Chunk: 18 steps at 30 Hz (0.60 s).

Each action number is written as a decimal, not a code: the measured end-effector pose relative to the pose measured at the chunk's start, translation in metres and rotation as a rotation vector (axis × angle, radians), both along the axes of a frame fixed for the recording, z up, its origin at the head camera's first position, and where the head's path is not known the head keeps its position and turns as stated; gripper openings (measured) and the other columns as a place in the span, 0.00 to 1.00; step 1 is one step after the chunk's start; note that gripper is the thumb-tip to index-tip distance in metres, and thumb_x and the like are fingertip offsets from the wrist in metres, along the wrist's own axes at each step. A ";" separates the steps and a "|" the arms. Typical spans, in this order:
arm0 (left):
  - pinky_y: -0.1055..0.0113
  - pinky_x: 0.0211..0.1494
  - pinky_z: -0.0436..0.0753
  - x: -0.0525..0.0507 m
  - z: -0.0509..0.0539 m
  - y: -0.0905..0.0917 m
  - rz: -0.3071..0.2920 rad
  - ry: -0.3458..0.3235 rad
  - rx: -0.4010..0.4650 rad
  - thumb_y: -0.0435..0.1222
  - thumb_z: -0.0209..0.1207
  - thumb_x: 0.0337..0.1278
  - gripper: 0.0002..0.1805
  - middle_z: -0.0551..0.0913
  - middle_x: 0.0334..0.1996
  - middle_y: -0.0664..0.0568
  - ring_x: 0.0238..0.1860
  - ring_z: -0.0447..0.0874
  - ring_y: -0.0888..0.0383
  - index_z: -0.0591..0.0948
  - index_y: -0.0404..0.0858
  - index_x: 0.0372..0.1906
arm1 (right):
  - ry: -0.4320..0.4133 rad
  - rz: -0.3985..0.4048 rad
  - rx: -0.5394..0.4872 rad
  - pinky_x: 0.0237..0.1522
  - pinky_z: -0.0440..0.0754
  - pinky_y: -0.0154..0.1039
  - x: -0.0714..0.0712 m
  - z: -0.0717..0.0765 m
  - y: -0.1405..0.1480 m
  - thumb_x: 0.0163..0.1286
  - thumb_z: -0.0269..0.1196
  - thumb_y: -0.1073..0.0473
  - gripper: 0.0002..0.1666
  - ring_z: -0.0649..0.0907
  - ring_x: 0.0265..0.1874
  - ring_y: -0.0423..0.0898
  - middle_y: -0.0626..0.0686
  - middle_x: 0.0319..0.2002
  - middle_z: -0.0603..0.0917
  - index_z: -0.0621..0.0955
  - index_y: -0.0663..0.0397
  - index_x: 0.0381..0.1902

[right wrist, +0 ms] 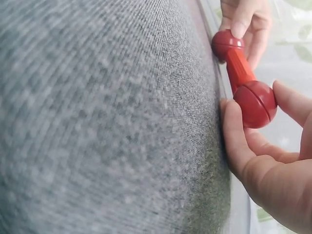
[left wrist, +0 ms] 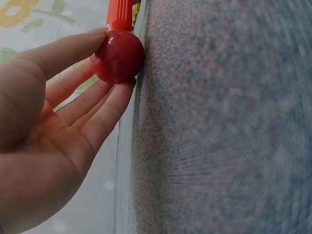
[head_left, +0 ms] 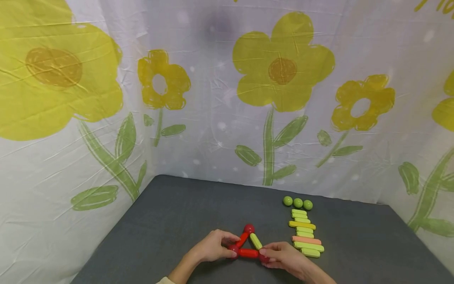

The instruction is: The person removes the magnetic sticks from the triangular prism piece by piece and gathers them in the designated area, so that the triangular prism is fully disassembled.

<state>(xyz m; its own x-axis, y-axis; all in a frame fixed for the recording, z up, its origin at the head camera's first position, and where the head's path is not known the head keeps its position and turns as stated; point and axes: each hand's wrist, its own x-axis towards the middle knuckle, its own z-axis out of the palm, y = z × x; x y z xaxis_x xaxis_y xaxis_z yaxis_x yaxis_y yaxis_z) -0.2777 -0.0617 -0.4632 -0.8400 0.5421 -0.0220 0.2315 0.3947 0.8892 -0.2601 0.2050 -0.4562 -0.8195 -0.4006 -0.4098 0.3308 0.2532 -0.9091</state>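
A triangle of toy rods and balls lies on the dark table in the head view. Its corners are red balls: a far one (head_left: pixel 249 228), a near left one (left wrist: pixel 119 57) and a near right one (right wrist: pixel 255 104). One red rod (head_left: pixel 248 253) joins the near balls, another red rod (head_left: pixel 242 239) runs up the left side, and a yellow-green rod (head_left: pixel 256 241) forms the right side. My left hand (head_left: pixel 214 246) pinches the near left ball between thumb and fingers. Around the near right ball, the thumb and fingers of my right hand (head_left: pixel 283 258) grip it.
To the right, several yellow-green rods (head_left: pixel 308 247) lie in a column, with an orange rod (head_left: pixel 306 240) and a yellow rod (head_left: pixel 302 225) among them. Three green balls (head_left: pixel 298 203) sit beyond the column. A flowered cloth (head_left: pixel 213 150) hangs behind the dark table (head_left: pixel 170 221).
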 end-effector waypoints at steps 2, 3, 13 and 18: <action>0.61 0.43 0.82 0.001 0.000 0.000 -0.005 -0.007 0.003 0.29 0.70 0.47 0.20 0.84 0.43 0.51 0.42 0.83 0.54 0.83 0.35 0.49 | 0.002 0.005 0.000 0.47 0.81 0.43 0.000 0.000 0.000 0.67 0.63 0.52 0.31 0.80 0.36 0.43 0.53 0.38 0.81 0.74 0.77 0.54; 0.62 0.43 0.82 0.001 0.000 0.000 -0.006 -0.011 0.005 0.29 0.70 0.47 0.20 0.84 0.43 0.50 0.42 0.83 0.54 0.83 0.35 0.49 | 0.004 0.008 0.001 0.47 0.81 0.43 0.000 0.000 0.000 0.68 0.63 0.52 0.31 0.81 0.36 0.43 0.53 0.38 0.81 0.74 0.77 0.54; 0.61 0.42 0.82 0.000 0.000 0.000 -0.009 -0.026 0.008 0.28 0.70 0.47 0.20 0.83 0.46 0.49 0.44 0.83 0.53 0.83 0.36 0.50 | 0.004 0.018 -0.007 0.47 0.81 0.43 -0.001 0.000 0.000 0.68 0.62 0.56 0.27 0.82 0.38 0.44 0.53 0.39 0.82 0.74 0.76 0.54; 0.60 0.44 0.82 0.000 0.001 0.000 -0.009 -0.008 -0.024 0.30 0.69 0.49 0.18 0.83 0.46 0.51 0.44 0.83 0.54 0.84 0.38 0.49 | 0.007 0.029 -0.001 0.47 0.81 0.44 -0.002 0.001 0.000 0.68 0.61 0.58 0.25 0.82 0.39 0.45 0.54 0.42 0.82 0.74 0.74 0.55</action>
